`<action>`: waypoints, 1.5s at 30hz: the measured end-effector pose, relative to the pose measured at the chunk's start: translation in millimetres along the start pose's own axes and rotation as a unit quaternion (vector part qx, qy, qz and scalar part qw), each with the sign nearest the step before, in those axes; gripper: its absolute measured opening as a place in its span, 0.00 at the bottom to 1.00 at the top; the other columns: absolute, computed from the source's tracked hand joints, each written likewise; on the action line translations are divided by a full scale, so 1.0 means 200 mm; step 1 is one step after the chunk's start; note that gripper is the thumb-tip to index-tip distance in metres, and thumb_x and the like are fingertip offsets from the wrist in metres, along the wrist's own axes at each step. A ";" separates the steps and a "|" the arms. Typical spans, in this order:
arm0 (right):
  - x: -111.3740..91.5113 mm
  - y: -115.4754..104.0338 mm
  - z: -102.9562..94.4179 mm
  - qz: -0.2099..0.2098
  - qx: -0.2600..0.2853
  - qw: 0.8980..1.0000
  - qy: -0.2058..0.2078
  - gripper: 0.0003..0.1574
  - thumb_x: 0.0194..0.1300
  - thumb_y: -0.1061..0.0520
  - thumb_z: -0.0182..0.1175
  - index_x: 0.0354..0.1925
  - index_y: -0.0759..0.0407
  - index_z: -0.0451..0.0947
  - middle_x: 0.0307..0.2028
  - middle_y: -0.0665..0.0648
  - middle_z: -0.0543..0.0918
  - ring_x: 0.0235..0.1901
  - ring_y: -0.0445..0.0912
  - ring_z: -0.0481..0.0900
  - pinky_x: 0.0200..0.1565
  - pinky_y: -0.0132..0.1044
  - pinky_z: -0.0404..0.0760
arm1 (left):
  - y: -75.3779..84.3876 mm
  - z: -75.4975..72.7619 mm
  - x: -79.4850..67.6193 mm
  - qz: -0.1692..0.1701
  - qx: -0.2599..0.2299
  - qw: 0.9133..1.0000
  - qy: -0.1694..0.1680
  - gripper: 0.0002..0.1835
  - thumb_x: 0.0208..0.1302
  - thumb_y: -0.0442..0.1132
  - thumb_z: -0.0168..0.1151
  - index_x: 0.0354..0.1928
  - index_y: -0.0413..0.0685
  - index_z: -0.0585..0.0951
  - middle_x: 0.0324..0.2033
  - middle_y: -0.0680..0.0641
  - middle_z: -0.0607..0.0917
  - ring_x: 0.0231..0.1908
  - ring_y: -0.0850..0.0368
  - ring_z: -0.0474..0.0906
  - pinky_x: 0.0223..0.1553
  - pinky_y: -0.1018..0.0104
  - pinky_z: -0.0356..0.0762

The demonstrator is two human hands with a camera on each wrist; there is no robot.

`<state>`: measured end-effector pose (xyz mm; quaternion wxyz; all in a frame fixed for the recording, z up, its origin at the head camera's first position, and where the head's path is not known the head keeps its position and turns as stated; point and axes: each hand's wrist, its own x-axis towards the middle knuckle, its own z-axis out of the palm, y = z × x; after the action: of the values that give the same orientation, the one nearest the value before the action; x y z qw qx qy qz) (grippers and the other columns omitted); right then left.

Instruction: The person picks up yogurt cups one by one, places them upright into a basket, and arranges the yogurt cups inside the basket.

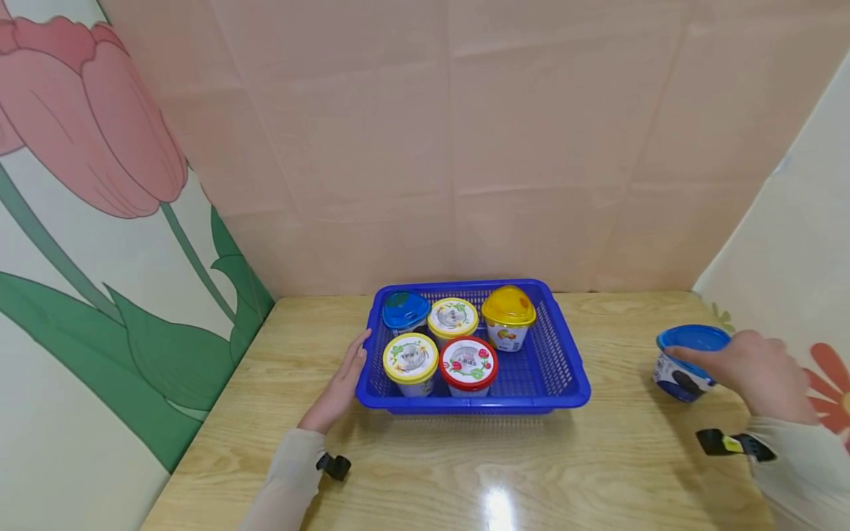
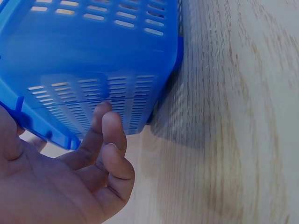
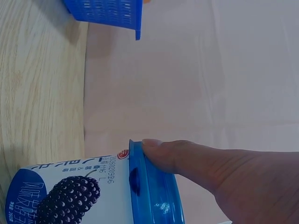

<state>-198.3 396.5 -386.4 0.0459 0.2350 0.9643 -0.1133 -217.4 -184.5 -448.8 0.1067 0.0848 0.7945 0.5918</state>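
At the right of the table, my right hand (image 1: 773,372) grips a white yogurt cup (image 1: 679,377) by its blue lid. In the right wrist view the thumb (image 3: 175,156) lies on the lid's edge, and a blackberry picture shows on the cup; the other fingers are hidden. The cup is upright, close over the tabletop. Beside the left rim of the blue plastic basket (image 1: 465,402) is my left hand (image 1: 339,389), its loosely bent fingers (image 2: 114,128) against the slotted outer wall. Inside the basket stand several cups with blue, yellow and red lids.
The wooden table (image 1: 425,472) ends at a pink-beige covered wall (image 1: 451,147) behind the basket. A tulip-painted panel (image 1: 99,147) rises on the left, and a white panel with flowers (image 1: 797,258) on the right. Bare basket floor (image 1: 524,372) shows at its right side.
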 end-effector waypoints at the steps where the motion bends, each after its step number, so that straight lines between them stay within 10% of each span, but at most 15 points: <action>1: 0.00 0.00 0.00 0.000 0.002 1.000 -0.001 0.67 0.51 0.14 0.56 0.38 0.82 0.69 0.24 0.64 0.69 0.25 0.55 0.71 0.23 0.43 0.75 | 0.00 0.00 0.00 0.000 0.000 1.000 0.000 0.28 0.82 0.55 0.29 0.80 0.68 0.47 0.79 0.49 0.45 0.77 0.42 0.42 0.71 0.33 0.44; 19: -0.01 -0.01 -0.01 -0.018 0.012 1.000 0.011 0.69 0.49 0.13 0.56 0.38 0.83 0.69 0.23 0.64 0.70 0.24 0.54 0.71 0.21 0.42 0.72 | 0.02 0.01 0.00 -0.005 0.008 1.000 0.011 0.28 0.82 0.55 0.29 0.79 0.68 0.48 0.80 0.49 0.44 0.78 0.42 0.40 0.71 0.32 0.42; 26: -0.04 -0.03 -0.02 -0.031 0.016 0.999 0.024 0.62 0.50 0.13 0.57 0.30 0.76 0.70 0.21 0.59 0.65 0.22 0.52 0.69 0.20 0.40 0.68 | -0.13 -0.01 0.07 0.014 0.024 0.999 0.027 0.27 0.79 0.63 0.30 0.76 0.81 0.50 0.79 0.54 0.47 0.78 0.44 0.43 0.71 0.33 0.44; 45: -0.13 -0.10 -0.07 -0.082 0.044 0.994 0.048 0.64 0.52 0.17 0.60 0.36 0.83 0.68 0.25 0.70 0.72 0.26 0.60 0.71 0.19 0.43 0.72 | -0.13 -0.01 0.07 -0.006 0.034 0.998 0.049 0.32 0.78 0.64 0.34 0.79 0.69 0.49 0.78 0.48 0.53 0.76 0.43 0.48 0.72 0.36 0.46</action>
<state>-185.0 370.4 -364.2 -0.0203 0.1617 0.9756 -0.1471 -232.1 -189.4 -473.8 0.0681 0.0539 0.8192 0.5669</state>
